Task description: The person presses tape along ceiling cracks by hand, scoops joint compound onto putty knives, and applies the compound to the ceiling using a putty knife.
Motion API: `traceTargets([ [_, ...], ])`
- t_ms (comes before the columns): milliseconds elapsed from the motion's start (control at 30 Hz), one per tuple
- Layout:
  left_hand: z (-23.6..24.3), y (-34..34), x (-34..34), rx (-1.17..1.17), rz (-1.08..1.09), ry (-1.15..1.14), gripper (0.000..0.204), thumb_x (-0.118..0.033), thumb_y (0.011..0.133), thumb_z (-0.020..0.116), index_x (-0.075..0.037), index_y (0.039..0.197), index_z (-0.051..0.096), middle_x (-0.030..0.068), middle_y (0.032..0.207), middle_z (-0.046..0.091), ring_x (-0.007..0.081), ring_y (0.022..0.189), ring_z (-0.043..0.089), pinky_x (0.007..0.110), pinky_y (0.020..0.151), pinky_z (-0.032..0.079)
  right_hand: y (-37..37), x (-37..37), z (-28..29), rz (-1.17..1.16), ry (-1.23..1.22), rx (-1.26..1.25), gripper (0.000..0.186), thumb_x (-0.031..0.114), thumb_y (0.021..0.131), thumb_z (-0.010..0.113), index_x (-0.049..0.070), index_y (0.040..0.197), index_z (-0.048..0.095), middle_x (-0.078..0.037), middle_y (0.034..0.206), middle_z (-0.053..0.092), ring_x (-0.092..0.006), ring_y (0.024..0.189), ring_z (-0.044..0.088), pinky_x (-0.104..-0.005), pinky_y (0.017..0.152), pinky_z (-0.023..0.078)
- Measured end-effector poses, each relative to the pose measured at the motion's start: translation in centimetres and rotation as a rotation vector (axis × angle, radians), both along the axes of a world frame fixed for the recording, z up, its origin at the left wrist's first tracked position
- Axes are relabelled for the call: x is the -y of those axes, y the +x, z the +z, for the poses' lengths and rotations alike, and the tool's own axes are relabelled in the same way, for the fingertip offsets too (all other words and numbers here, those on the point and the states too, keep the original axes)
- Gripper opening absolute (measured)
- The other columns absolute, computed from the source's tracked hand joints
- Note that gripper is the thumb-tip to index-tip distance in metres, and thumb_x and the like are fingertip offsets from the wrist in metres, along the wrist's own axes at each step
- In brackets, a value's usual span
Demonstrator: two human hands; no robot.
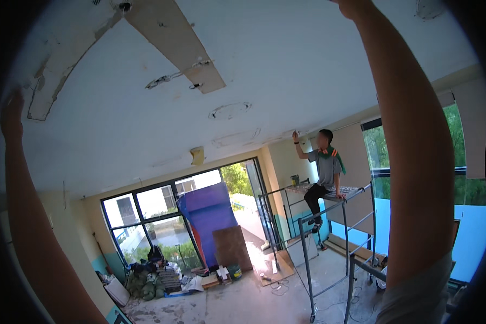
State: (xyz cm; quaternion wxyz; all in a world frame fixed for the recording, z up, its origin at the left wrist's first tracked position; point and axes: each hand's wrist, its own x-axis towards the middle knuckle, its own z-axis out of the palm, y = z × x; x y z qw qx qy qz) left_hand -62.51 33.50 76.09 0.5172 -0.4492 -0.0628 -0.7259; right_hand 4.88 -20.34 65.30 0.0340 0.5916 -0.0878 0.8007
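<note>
Both my arms are raised toward a white ceiling [286, 59]. My left hand [12, 116] is at the far left, close to the end of a ragged-edged bare strip [51, 89] in the ceiling. Its fingers are dark and blurred, so what they hold, if anything, does not show. My right hand [353, 7] is mostly cut off by the top edge; only its lower part and wrist show. Between my arms, a wide tan strip [173, 40] runs down the ceiling. Below it are a cracked patch [164, 81] and a rough ring-shaped mark [229, 110].
Ahead to the right, another person [327, 167] sits on a metal scaffold [308, 254], one hand raised to the ceiling. Purple-blue sheeting [210, 208] and a brown board [232, 248] lean by the glazed front. Bags and bundles [151, 278] are heaped at the lower left.
</note>
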Motion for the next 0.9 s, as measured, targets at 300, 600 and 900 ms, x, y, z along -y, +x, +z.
traceTargets([
  [300, -4.9, 4.0, 5.6, -0.102, -0.078, 0.069, 0.035, -0.010, 0.091, 0.057, 0.000, 0.125, 0.057, 0.0111, 0.125, 0.056, 0.0171, 0.113, 0.055, 0.029, 0.099, 0.042, -0.7, 1.4, 0.8, 0.097, -0.096, -0.073, 0.044, 0.022, 0.087, 0.061, 0.029, 0.129, 0.049, 0.002, 0.105, 0.062, -0.0152, 0.101, 0.059, -0.0333, 0.080, 0.046],
  [600, -4.8, 1.4, 4.3, -0.176, -0.201, -0.003, 0.037, -0.009, 0.092, 0.054, 0.006, 0.126, 0.049, 0.0155, 0.127, 0.055, 0.0200, 0.113, 0.055, 0.031, 0.098, 0.044, -3.1, -0.8, 0.6, 1.869, 0.132, -0.001, 0.031, 0.018, 0.083, 0.069, 0.001, 0.108, 0.061, -0.010, 0.102, 0.063, -0.0190, 0.091, 0.057, -0.0369, 0.075, 0.046],
  [900, -6.5, 6.1, 9.0, 0.167, -0.404, -0.053, 0.038, -0.030, 0.084, 0.064, 0.003, 0.104, 0.063, 0.0185, 0.107, 0.065, 0.0299, 0.097, 0.063, 0.034, 0.084, 0.049, -3.4, -1.2, 0.0, 1.601, 0.134, 0.245, 0.042, 0.017, 0.081, 0.067, 0.001, 0.117, 0.055, -0.020, 0.114, 0.057, -0.0336, 0.106, 0.055, -0.0422, 0.092, 0.044],
])
